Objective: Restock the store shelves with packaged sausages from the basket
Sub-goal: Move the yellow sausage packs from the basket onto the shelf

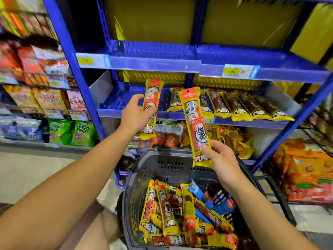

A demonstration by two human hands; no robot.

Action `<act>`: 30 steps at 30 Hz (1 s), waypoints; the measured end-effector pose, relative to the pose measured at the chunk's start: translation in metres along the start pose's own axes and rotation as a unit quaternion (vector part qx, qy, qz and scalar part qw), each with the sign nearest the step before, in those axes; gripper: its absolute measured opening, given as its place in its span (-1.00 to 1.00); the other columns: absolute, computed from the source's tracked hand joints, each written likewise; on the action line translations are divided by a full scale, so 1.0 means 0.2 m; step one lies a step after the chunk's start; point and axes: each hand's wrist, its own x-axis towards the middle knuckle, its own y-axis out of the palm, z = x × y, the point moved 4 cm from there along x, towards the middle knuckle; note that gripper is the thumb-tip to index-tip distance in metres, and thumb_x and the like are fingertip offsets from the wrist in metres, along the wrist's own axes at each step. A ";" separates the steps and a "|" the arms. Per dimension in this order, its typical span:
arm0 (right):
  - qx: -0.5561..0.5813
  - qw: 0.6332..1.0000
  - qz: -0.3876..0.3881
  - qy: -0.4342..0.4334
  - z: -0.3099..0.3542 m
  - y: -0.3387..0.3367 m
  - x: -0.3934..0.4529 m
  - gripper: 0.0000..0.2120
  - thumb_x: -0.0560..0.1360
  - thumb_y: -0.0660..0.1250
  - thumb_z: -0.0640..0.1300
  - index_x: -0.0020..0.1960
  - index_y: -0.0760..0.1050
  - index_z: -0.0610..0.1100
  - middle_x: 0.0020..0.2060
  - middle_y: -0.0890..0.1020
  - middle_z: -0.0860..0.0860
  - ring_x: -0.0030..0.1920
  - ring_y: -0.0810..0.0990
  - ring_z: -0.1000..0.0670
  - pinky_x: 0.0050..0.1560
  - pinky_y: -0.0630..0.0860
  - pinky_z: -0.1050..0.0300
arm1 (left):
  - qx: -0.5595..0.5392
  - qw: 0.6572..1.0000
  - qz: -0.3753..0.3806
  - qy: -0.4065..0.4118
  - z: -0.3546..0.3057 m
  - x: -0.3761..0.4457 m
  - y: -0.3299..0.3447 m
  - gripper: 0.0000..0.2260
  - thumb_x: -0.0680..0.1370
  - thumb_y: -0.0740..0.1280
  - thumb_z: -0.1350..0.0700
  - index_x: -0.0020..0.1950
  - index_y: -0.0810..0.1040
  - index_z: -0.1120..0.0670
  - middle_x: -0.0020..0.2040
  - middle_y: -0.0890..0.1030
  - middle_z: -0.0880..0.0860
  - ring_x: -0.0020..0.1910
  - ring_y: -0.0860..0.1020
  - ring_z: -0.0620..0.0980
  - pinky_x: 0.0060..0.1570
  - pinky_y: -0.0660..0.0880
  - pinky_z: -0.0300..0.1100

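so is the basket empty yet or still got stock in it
Not empty. The basket holds a loose pile of yellow sausage packs across its bottom, plus a few blue packs. Its upper walls stand bare above the pile.

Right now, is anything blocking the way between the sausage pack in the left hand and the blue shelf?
Nothing visible does. The left hand holds a long yellow-edged sausage pack upright just in front of the blue slatted middle shelf, whose left part is bare. The row of dark yellow-edged sausage packs lies further right, out of the way.

Yellow-edged red sausage packs (pixel 197 123), grey basket (pixel 173 165), blue shelves (pixel 155 62).
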 end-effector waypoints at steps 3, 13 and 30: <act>0.028 0.999 -0.013 0.008 0.04 0.01 0.06 -0.85 0.58 0.32 -0.08 -0.04 0.67 0.03 -0.06 0.72 0.11 0.00 0.65 0.05 0.04 0.54 0.01 | 0.024 1.000 -0.008 0.007 -0.05 0.11 0.05 -0.67 0.47 0.41 -0.11 0.18 0.45 -0.11 -0.22 0.50 -0.15 -0.27 0.49 -0.17 -0.35 0.34 -0.30; 0.116 0.992 -0.014 0.045 0.11 0.02 0.19 -0.76 0.58 0.32 -0.05 -0.20 0.67 0.12 -0.26 0.65 0.37 -0.18 0.60 0.37 0.01 0.50 -0.02 | 0.016 0.989 0.139 -0.037 -0.07 0.25 0.11 -0.55 0.41 0.52 0.03 0.25 0.51 0.06 0.18 0.53 0.05 -0.06 0.54 0.01 -0.09 0.50 -0.07; 0.115 0.991 -0.041 0.063 0.05 -0.01 0.26 -0.95 0.55 0.37 0.00 -0.03 0.61 0.09 -0.15 0.64 0.30 0.00 0.56 0.23 0.25 0.49 -0.18 | 0.269 0.937 0.197 0.106 0.00 0.28 0.11 -0.44 0.58 0.32 -0.06 0.54 0.25 -0.02 0.53 0.32 0.03 0.44 0.37 0.10 0.35 0.33 0.00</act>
